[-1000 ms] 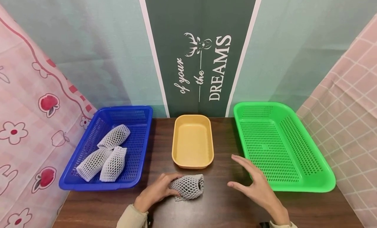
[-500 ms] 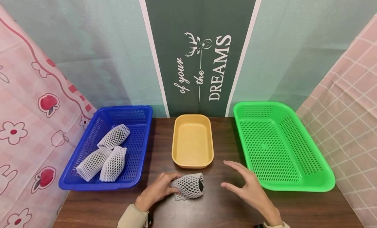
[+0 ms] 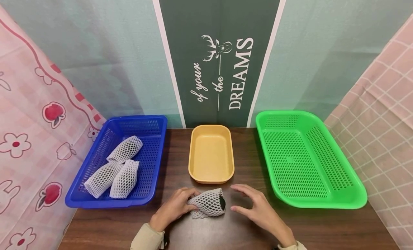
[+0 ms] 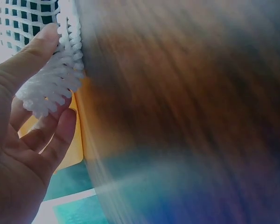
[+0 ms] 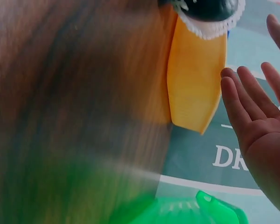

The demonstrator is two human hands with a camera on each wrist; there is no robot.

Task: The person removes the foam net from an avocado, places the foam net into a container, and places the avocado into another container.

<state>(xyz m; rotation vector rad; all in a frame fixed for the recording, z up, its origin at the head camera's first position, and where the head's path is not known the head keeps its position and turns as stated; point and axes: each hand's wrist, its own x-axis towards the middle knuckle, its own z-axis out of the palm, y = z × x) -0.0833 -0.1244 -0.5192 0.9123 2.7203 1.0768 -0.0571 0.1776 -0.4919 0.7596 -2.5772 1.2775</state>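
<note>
evidently, with twelve o'clock set toward the far cloth, the nearest business lay low on the brown worktop [image 3: 206,239]. the left hand [image 3: 177,207] pinched the nine o'clock end of a white net sleeve [image 3: 206,204], its thumb pressed on the mesh. the right hand [image 3: 258,208] held nothing; its thumb and fingers stood apart, just beside the sleeve's three o'clock end without touching it.

the sleeve lay between the two, its long axis running roughly nine to three, so its mouth faced the right hand's gap. a dark, rounded thing [image 3: 222,202] showed in that mouth; the left hand was on the sleeve, but the right was nearer the dark end.

at twelve o'clock from the sleeve sat a yellow tray [image 3: 211,158]. toward ten o'clock a blue basket [image 3: 149,164] held three more white net sleeves [image 3: 124,180]; toward two o'clock stood a green basket [image 3: 288,164]. behind them hung the green lettered cloth [image 3: 219,13].
</note>
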